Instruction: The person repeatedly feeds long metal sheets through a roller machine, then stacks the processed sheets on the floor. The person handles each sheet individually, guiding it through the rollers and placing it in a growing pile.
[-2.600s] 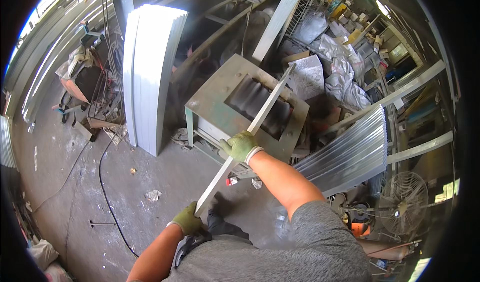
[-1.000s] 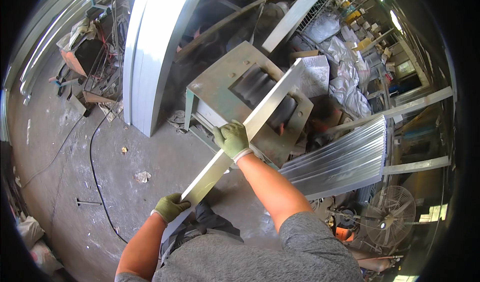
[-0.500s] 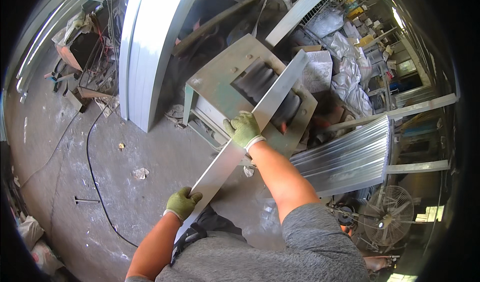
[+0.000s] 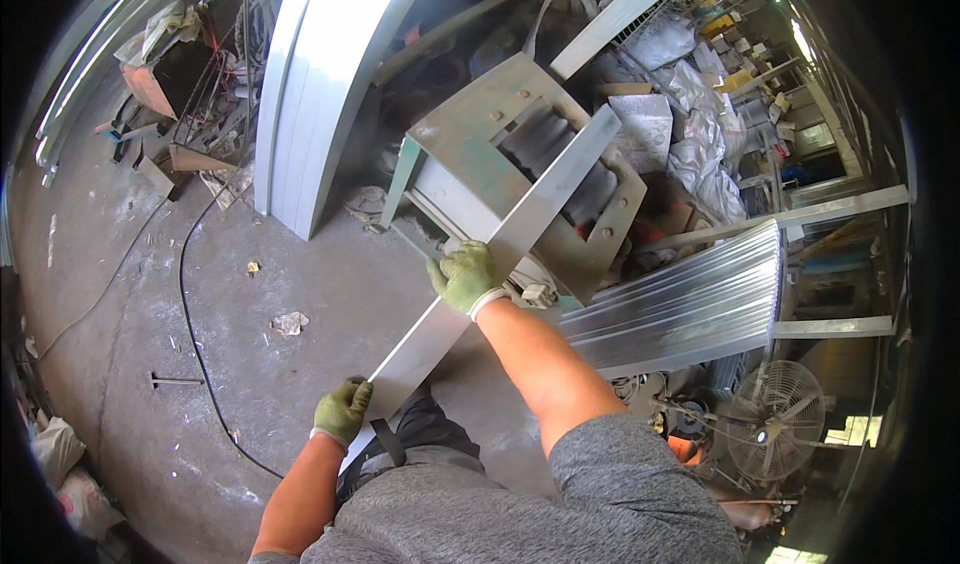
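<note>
A grey concrete floor, stained and dusty, carries everything here. A black cable snakes across it on the left, running from the far clutter toward the near edge. Just right of the cable lie a crumpled scrap of paper and, farther off, a small brown bit of debris. A stack of pale corrugated sheets stands on the floor at the far middle, and the green metal machine stands just right of it. A round fan sits at the near right.
</note>
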{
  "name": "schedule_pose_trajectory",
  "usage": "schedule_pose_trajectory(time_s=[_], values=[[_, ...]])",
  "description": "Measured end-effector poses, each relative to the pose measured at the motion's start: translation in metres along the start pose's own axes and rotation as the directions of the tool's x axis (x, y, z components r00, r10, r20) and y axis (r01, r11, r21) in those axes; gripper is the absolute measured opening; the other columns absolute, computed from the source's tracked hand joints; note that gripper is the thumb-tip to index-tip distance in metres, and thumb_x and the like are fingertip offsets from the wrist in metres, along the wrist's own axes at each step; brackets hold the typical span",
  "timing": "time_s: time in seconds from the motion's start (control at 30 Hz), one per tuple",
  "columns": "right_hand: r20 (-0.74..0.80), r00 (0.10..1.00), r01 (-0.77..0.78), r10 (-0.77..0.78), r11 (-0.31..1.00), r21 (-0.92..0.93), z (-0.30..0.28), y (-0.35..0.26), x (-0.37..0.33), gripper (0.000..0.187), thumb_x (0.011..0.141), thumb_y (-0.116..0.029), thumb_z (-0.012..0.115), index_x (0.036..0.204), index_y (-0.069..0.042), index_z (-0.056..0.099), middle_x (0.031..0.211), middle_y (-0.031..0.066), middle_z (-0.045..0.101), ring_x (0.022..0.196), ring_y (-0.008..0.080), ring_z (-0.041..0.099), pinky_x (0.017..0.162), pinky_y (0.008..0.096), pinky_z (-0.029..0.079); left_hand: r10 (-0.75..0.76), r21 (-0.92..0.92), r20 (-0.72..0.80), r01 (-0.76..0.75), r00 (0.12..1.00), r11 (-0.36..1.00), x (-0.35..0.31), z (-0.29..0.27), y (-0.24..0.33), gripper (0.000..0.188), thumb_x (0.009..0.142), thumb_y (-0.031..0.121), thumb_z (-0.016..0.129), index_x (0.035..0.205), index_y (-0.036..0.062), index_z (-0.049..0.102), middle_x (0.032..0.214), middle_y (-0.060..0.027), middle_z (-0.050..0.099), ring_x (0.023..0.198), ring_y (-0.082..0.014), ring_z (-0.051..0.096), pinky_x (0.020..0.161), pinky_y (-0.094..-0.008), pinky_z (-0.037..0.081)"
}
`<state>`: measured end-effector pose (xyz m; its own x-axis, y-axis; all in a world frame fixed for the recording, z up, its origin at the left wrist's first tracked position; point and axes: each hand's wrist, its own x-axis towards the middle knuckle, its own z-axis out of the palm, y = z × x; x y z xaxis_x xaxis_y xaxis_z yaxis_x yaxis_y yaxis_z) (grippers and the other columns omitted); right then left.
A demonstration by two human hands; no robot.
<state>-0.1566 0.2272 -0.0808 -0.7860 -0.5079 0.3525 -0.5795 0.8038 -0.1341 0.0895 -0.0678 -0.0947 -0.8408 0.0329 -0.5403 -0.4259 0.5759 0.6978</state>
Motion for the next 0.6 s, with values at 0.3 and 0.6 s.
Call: schedule_pose_trajectory(time_s=[0.3,0.6], values=[[0.049,0.998,-0.037,0.037,0.999,-0.002,0.022,-0.072,-0.027,0.049,0.097,-0.031,0.068,0.053,-0.009,0.067,0.058,0.0148,0.066,0.064,0.0377,0.066,0.081,0.0514,0.052,-0.087,-0.037,0.021,0.088,0.996,0.995,-0.043,-0.022,-0.059,0.056,0.106,0.059,0.064,0.111,0.0068,0.081,0.102,-0.0234,0.079,0.100,-0.0444,0.076,0.086,-0.0498,0.058],[0.192,0.978,-0.082,0.083,0.997,-0.013,0.033,-0.148,-0.049,0.053,0.104,-0.036,0.058,0.062,-0.010,0.075,0.067,0.0124,0.074,0.070,0.0355,0.072,0.091,0.0490,0.053,-0.114,-0.053,-0.014,0.114,0.993,0.992,-0.083,-0.033,-0.127,0.059,0.104,0.062,0.067,0.110,0.0048,0.083,0.100,-0.0228,0.081,0.098,-0.0407,0.078,0.087,-0.0471,0.059]])
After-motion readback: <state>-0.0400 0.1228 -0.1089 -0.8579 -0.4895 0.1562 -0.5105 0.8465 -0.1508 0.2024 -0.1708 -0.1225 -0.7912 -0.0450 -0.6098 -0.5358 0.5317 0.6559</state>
